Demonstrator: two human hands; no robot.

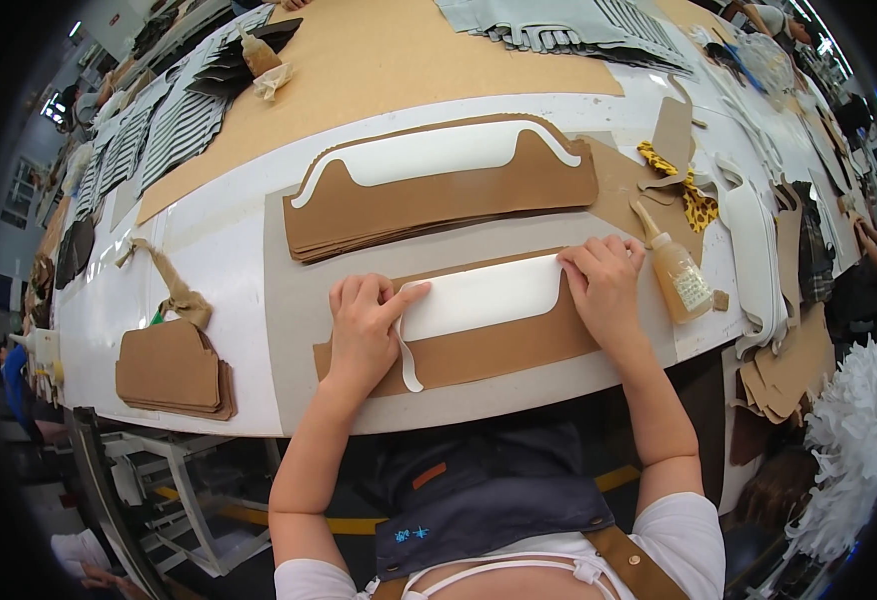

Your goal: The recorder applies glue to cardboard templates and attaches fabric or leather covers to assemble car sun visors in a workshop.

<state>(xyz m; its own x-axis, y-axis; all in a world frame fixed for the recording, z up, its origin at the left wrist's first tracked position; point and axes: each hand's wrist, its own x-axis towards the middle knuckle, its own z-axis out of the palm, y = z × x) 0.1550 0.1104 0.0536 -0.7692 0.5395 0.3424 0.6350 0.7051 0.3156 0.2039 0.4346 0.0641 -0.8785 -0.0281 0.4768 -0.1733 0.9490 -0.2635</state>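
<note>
Sitting over on the left of my table (224,395) is a small stack (169,365) of brown pieces, tan rag (174,285) just behind it. Next is my left hand (364,325), half curled, thumb and fingertips at the left end of the white piece (484,297). Can't tell if that's a proper pinch or just pressing. The white piece lies on the brown panel (504,352) right in front of me, left tail curving down over the brown. Behind it there's a bigger stack (459,198) with another white piece on top, tails spread out.

My right hand (604,280) is partly closed, fingertips at the white piece's top right corner; pinch or press, can't tell there either. That side's tail is hidden. Further right, a bottle (681,278) and a spotted cloth (700,208).

I'd call this the lining-up step. Next move probably calls for swinging that loose tail up along the brown edge without shifting the middle, imo.
</note>
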